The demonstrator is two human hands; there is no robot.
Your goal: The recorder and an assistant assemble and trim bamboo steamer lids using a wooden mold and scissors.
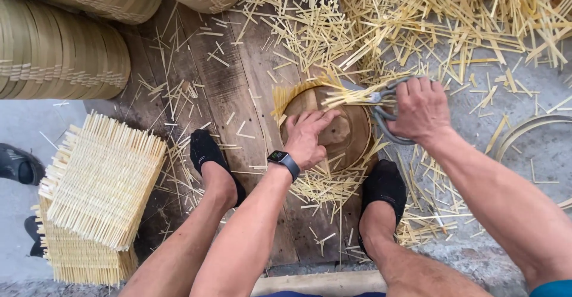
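The left hand [307, 136] presses flat, fingers spread, on a round wooden form [345, 131] between the feet. Just beyond, the right hand [422, 109] grips shears [384, 109], closed around the handles, at the protruding bamboo strips [351, 97].

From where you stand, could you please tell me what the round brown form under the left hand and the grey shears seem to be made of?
The round brown form looks like wood, smooth and slightly glossy, with grain rings showing. The grey shears in the right hand look like dull unpainted metal, probably steel. The pale yellow strips they cut appear to be split bamboo or cane, matte. The left hand presses the form.
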